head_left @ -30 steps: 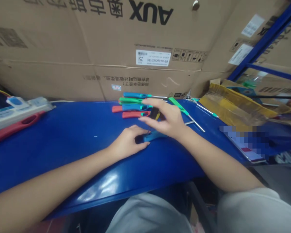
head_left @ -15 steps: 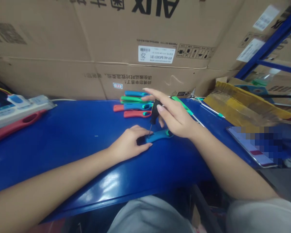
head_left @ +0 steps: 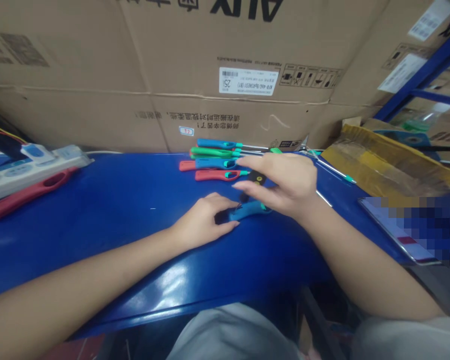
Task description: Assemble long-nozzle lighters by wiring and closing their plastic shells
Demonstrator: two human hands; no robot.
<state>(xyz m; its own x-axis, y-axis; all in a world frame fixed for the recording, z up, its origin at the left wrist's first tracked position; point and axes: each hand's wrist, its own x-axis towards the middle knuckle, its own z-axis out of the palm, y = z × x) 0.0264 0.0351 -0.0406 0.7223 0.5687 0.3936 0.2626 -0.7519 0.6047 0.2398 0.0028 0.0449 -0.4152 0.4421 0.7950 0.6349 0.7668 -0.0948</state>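
Observation:
A blue lighter-like tool with a teal trigger (head_left: 247, 210) lies on the blue table (head_left: 116, 210). My left hand (head_left: 204, 222) rests on the table with its fingers closed round the tool's left end. My right hand (head_left: 285, 185) hovers just above it, pinching a small black-handled screwdriver (head_left: 253, 179) whose tip points down at the tool. Behind my hands lies a row of several similar tools (head_left: 213, 161) in blue, green and red, with metal stems pointing right.
Large cardboard boxes (head_left: 217, 75) wall off the back of the table. A white power strip (head_left: 30, 167) and a red handle (head_left: 26, 192) lie at left. At right are a yellow-brown bag (head_left: 390, 160) and a flat blurred tablet-like slab (head_left: 405, 225).
My right hand has tipped the screwdriver lower and turned over it, fingers now stretched left above the tool. My left hand has stayed on the tool. The view has shifted slightly.

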